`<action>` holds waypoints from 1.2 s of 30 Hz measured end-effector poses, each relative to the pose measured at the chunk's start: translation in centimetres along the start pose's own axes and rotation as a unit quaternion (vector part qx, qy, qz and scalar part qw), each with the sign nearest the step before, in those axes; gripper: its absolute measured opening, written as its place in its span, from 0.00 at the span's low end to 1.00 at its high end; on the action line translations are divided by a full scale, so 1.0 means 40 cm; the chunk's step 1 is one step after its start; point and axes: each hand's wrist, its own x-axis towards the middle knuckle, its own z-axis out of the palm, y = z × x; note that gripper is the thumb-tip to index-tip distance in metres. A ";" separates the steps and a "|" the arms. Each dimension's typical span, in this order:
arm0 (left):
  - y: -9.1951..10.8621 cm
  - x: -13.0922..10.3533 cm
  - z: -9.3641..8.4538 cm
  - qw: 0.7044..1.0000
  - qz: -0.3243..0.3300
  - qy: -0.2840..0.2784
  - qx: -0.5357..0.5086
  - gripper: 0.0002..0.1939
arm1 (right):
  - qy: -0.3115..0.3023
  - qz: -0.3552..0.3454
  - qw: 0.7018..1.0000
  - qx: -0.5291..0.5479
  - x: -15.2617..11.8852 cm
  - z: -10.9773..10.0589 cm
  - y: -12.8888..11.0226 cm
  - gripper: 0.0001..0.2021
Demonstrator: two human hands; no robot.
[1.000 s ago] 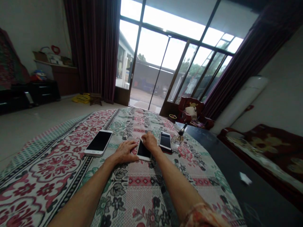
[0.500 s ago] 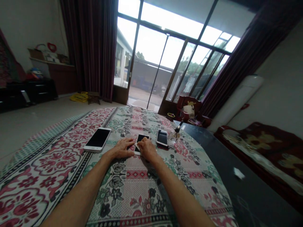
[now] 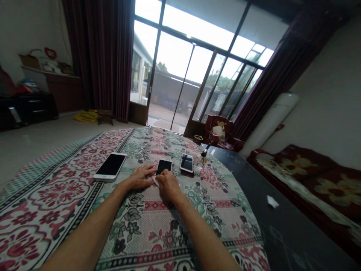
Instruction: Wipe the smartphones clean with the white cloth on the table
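A white phone with a dark screen (image 3: 164, 165) lies on the flowered tablecloth (image 3: 166, 216) in front of me. My left hand (image 3: 141, 177) rests flat at its left side, fingers stretched out and fingertips at its edge. Over the phone's lower part, my right hand (image 3: 169, 185) is closed with its fingers bent down on the glass. A bit of white shows beside these fingers; I cannot tell whether it is the phone's corner or something pinched. Left of my hands lies a larger white phone (image 3: 110, 166). To the right, another white phone (image 3: 186, 163) sits on a dark, red-edged item (image 3: 187, 173).
A clear object with a dark handle (image 3: 203, 156) stands near the table's right side. Beyond is a black table (image 3: 282, 229) with a crumpled white piece (image 3: 272, 201) on it. A wooden sofa (image 3: 316, 180), a chair (image 3: 218, 130) and glass doors (image 3: 175, 82) surround the table.
My right hand has slid down the phone towards me, baring more of its screen. The left hand stays by the phone's edge. The whole view has shifted slightly.
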 end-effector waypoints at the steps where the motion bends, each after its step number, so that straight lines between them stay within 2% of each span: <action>1: -0.001 -0.001 0.002 1.000 -0.001 0.001 0.004 0.30 | 0.005 0.003 1.000 0.004 -0.004 0.002 -0.003 0.12; 8: 0.001 -0.002 0.007 1.000 -0.006 0.010 0.010 0.29 | 0.050 0.030 0.998 0.017 -0.031 0.024 -0.014 0.11; 15: -0.010 0.005 0.012 1.000 -0.004 0.005 -0.001 0.29 | 0.096 0.026 0.994 0.046 -0.029 0.044 -0.008 0.08; 26: -0.016 0.005 0.003 1.000 -0.007 -0.013 -0.015 0.31 | 0.068 0.069 0.991 0.094 -0.026 0.022 0.005 0.10; 31: -0.017 0.006 0.002 1.000 0.000 -0.017 -0.011 0.30 | 0.082 0.130 0.985 0.078 -0.016 0.021 0.023 0.12; 36: -0.018 0.007 0.004 1.000 -0.006 -0.007 -0.003 0.30 | 0.081 0.136 0.986 0.060 -0.016 0.020 0.025 0.11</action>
